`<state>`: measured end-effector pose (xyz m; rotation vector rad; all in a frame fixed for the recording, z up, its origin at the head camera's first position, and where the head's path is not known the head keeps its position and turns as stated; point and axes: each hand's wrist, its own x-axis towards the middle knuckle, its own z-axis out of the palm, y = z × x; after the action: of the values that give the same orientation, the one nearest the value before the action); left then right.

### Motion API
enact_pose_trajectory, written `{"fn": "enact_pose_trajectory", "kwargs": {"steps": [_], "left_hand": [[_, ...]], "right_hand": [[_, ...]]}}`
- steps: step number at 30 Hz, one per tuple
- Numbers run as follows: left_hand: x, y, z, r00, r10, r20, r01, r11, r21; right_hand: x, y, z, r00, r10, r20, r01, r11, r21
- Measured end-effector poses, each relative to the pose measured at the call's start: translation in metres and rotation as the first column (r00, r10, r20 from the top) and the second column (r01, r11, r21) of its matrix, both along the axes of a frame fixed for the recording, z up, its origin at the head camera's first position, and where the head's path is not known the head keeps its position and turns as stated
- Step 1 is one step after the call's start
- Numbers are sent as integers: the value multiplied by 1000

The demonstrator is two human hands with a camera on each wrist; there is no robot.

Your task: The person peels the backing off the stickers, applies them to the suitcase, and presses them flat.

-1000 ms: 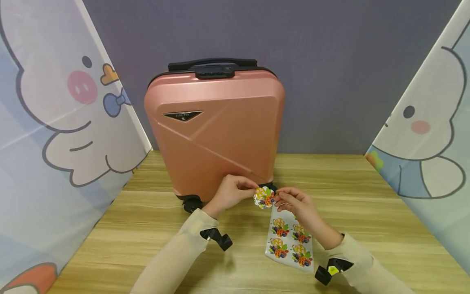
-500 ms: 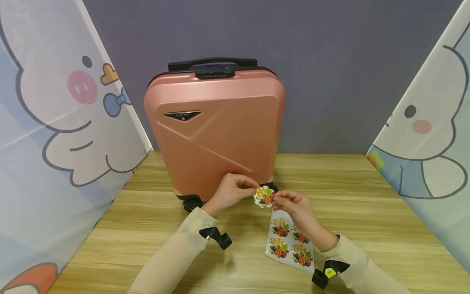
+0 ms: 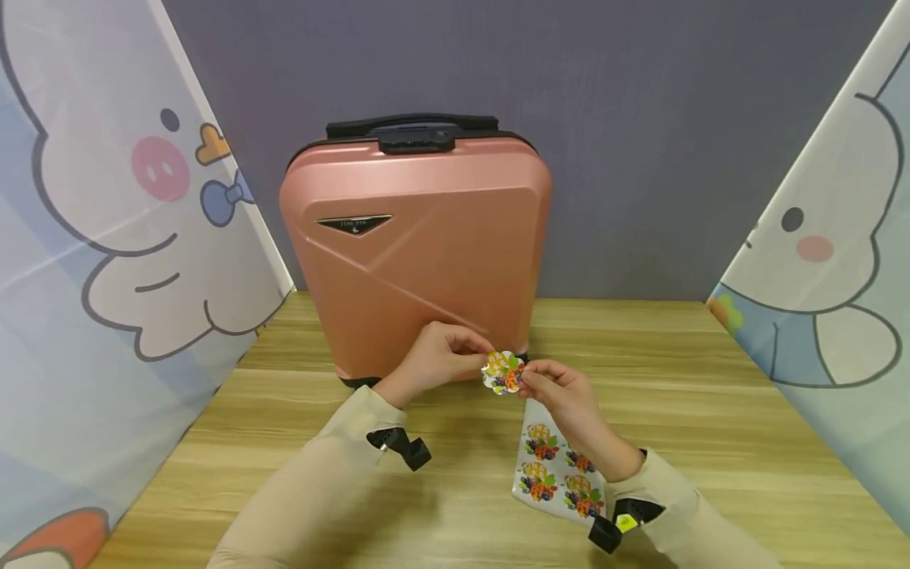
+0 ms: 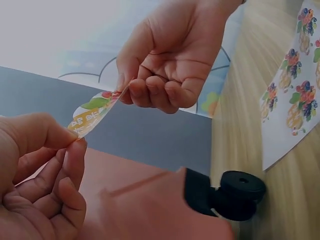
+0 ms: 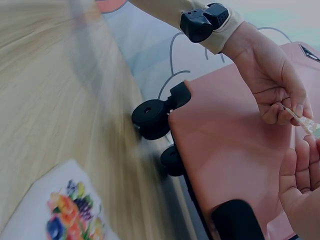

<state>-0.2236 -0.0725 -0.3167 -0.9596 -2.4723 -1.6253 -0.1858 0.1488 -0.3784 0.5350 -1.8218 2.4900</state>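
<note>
A scalloped fruit sticker (image 3: 503, 373) is stretched between both hands, low in front of a pink suitcase (image 3: 426, 253). The left hand (image 3: 442, 357) pinches its left edge between thumb and forefinger. At the opposite edge, the right hand (image 3: 565, 395) pinches it too. In the left wrist view the sticker (image 4: 97, 112) is seen nearly edge-on and slightly bent, lifted off the table. Below the right hand lies a sticker sheet (image 3: 543, 458) printed with several fruit clusters, part of it hidden by the right hand and wrist.
The suitcase stands upright on black wheels (image 5: 151, 119) at the back of the wooden table (image 3: 668, 371). Behind it rises a grey wall (image 3: 640, 158). Cartoon-printed panels (image 3: 107, 237) flank both sides.
Both hands have moved slightly left and up with the sticker toward the suitcase. The right fingers, near the sticker's edge earlier, now pinch it. The sheet lies where it was.
</note>
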Motion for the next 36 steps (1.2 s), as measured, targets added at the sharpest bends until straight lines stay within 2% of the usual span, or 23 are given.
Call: {"fn": "enact_pose_trajectory", "kwargs": {"steps": [7,13,28,36], "left_hand": [[-1,-4,22,998,12,-66,-15,999,-44],[-2,-4,36,996,38,-81,-44,996,-78],[-5,-10,65,987,70,-147,-78,996,-49],[-4,-16,84,971,87,-222,-91,996,-8]], "right_hand": [[-7,-11,8,999,-27,23,28,998,-53],[-13,-16,11,1000,-11,-28,7,994,-109],[-22,-33,35,999,-37,-34,30,980,-198],[-29,-45,53,996,-42,-77,19,961,-277]]}}
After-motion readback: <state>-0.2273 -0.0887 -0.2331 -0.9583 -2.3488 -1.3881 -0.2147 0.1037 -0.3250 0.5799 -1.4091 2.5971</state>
